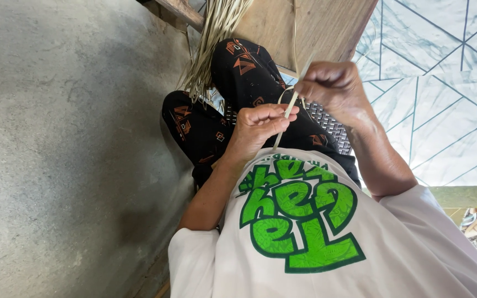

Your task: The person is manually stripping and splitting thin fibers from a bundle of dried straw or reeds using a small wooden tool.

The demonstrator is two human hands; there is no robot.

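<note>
Half the frame, the whole left side, is just a bare grey concrete floor (56, 138). Upper right is a white mat (443, 83) with thin blue lines making a triangle pattern, and at top centre there's a wooden board (316, 22). Lower centre is taken up by the person's white shirt (316, 243) with big green lettering on it, and above that, mid-frame, their legs in black trousers (238, 83) with orange shapes. A bundle of pale dried strips (216, 38) hangs down from the top edge over the trousers, just left of centre. A patch of dark woven piece (329, 124) peeks out on the lap, right of centre, mostly hidden by the arms. Right hand (332, 88) sits upper centre, fingers pinched around a thin pale strip (292, 105), gripping it near the upper part. Left hand (258, 127) is just below and left of it, curled closed with the fingertips pressing the same strip lower down. The strip runs diagonally between the two hands, its lower end reaching the shirt's edge.
</note>
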